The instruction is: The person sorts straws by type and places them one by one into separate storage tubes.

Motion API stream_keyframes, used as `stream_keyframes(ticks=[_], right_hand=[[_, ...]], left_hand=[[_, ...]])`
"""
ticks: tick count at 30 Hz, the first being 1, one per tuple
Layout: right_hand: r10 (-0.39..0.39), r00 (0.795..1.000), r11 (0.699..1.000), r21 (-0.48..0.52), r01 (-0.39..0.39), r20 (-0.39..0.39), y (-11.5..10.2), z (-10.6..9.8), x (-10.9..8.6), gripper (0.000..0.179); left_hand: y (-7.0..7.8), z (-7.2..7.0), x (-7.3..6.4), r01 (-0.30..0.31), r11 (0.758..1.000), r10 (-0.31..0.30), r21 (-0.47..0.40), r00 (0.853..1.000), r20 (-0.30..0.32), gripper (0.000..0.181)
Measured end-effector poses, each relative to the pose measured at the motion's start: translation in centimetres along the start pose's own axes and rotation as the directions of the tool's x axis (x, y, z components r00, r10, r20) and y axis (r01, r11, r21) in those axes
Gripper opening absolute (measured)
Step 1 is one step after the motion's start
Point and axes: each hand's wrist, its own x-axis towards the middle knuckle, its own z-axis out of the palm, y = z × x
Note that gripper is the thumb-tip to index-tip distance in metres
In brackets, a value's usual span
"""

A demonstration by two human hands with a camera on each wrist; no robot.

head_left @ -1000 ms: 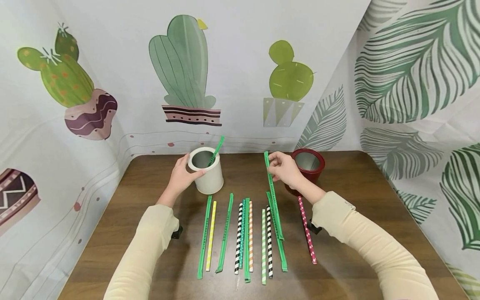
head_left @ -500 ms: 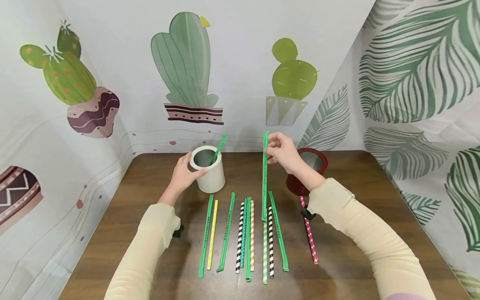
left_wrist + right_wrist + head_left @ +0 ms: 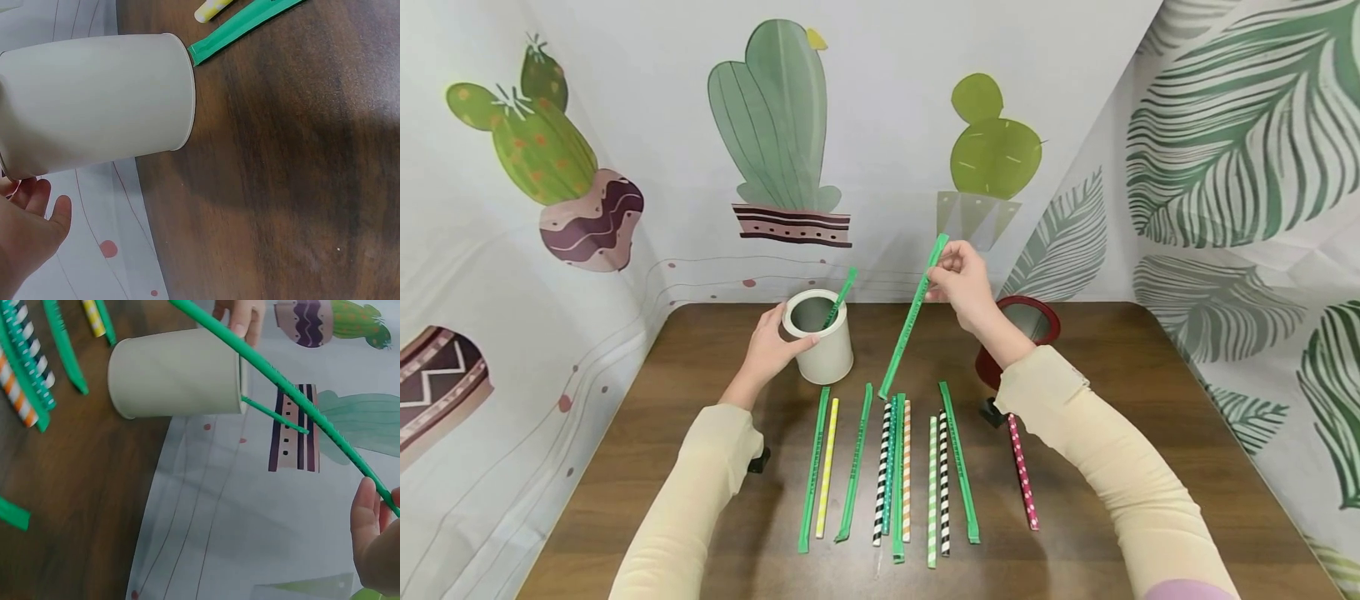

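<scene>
Green straw (image 3: 912,317) is hanging pinched in my right hand (image 3: 966,282) while my left hand (image 3: 770,348) is gripping the cup (image 3: 825,354), one straw (image 3: 841,298) already inside, eleven loose straws (image 3: 827,471) remaining.

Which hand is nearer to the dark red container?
Right. In the head view, the right hand, pinching a green straw, is just up and left of the dark red container; the left hand is farther left, gripping the white container.
</scene>
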Motion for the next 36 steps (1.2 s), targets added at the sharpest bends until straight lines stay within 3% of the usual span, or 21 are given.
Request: stream_keyframes(ticks=[14, 22, 28, 36], right_hand=[[-0.026, 0.976, 0.976, 0.207, 0.072, -0.216, -0.6, 2.2, 1.6, 0.019], [-0.050, 0.948, 0.936, 0.317, 0.154, -0.313, -1.1, 3.1, 2.7, 0.020], [-0.065, 0.932, 0.933, 0.308, 0.184, -0.357, -1.0, 3.6, 3.2, 0.021], [-0.055, 0.934, 0.951, 0.266, 0.157, -0.353, 0.3, 4.8, 3.4, 0.021]], left_hand=[[-0.4, 0.2, 0.3, 0.005, 1.000, -0.005, -0.008, 1.000, 0.001, 0.092], [-0.2, 0.1, 0.2, 0.000, 1.000, 0.000, -0.006, 1.000, -0.007, 0.091], [0.0, 0.1, 0.1, -0.004, 1.000, 0.004, -0.002, 1.000, -0.013, 0.091], [-0.1, 0.0, 0.1, -0.001, 1.000, 0.001, 0.003, 1.000, -0.006, 0.092]])
